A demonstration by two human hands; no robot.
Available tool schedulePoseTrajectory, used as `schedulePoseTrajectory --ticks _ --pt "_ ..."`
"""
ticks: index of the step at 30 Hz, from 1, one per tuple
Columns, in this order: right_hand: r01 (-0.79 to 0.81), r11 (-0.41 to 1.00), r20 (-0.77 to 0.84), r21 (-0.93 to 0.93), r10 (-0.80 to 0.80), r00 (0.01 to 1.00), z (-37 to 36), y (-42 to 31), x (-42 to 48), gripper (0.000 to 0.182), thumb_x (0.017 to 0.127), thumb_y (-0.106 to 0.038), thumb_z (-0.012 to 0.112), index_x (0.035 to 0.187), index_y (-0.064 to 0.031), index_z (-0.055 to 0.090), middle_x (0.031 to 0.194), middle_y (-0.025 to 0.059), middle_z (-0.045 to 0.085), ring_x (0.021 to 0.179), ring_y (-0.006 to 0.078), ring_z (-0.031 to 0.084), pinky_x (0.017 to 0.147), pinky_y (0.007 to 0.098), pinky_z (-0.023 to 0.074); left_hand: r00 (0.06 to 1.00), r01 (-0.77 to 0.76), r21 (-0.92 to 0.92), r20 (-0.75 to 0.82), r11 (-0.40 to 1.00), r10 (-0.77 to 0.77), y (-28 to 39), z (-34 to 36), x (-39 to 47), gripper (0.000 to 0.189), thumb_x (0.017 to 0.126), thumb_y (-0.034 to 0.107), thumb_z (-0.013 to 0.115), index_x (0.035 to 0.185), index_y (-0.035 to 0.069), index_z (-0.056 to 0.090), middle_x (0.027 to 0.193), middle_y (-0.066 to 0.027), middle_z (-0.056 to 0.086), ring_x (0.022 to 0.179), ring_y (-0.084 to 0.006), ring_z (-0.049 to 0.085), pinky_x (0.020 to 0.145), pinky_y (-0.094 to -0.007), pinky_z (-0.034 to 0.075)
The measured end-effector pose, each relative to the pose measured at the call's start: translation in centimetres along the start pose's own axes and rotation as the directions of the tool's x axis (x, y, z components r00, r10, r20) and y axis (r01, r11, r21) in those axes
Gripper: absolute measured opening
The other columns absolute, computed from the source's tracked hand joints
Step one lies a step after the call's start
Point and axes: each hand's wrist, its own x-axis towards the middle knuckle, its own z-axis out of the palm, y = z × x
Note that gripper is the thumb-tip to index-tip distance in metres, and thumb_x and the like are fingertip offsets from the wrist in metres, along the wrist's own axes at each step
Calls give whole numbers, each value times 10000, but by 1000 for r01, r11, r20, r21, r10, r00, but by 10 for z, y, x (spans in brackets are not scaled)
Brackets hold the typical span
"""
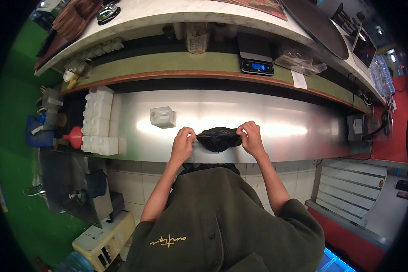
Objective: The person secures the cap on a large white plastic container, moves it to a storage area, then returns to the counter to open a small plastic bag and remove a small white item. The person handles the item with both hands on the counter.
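Between my two hands a black plastic bag [219, 138] is stretched sideways, low over the stainless steel counter [285, 136]. My left hand [183, 144] pinches its left corner between thumb and fingers. The opposite corner is gripped by my right hand [251, 139]. What the bag contains, if anything, cannot be seen. Beyond my left hand, a single translucent white plastic jug [162, 116] stands apart on the metal, its neck facing left.
Several similar white jugs [100, 119] are lined up at the counter's left, with a red funnel [75, 137] beside them. A digital kitchen scale [257, 67] and a glass jar [197, 39] sit on the green shelf [149, 64]. To the right stands a grey machine [356, 128].
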Motion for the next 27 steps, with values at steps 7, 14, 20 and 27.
schedulePoseTrajectory --ticks 7,14,20,27 --pt "-105 993 -108 51 110 988 -4 -1 -20 104 946 -46 669 1039 -65 625 1045 97 656 1047 318 609 907 437 458 969 187 -473 -55 861 -240 -49 2 -33 174 1086 157 536 1237 72 519 1251 -74 625 1122 -173 601 944 -346 499" --pt "249 947 -116 202 -230 966 6 -78 2 138 925 -30 687 1060 -26 664 1053 174 725 967 340 714 834 431 578 996 -42 58 -80 997 47 36 3 -21 488 876 124 761 1320 66 567 1270 -134 625 1247 -340 564 1029 -445 465" --pt "-32 968 581 -247 175 795 26 -70 23 215 985 -163 615 1143 -62 719 913 211 758 882 418 741 764 517 587 992 -95 369 -39 925 118 33 8 -21 199 865 72 734 1063 70 725 1132 -85 649 1124 -332 588 931 -457 463" --pt "-101 912 510 -398 311 802 46 -61 19 354 949 -315 727 1174 -43 696 999 190 768 993 396 729 837 505 591 989 -56 266 -118 962 90 36 24 -42 174 882 22 697 1045 74 730 1081 -68 664 1040 -321 619 883 -447 465"
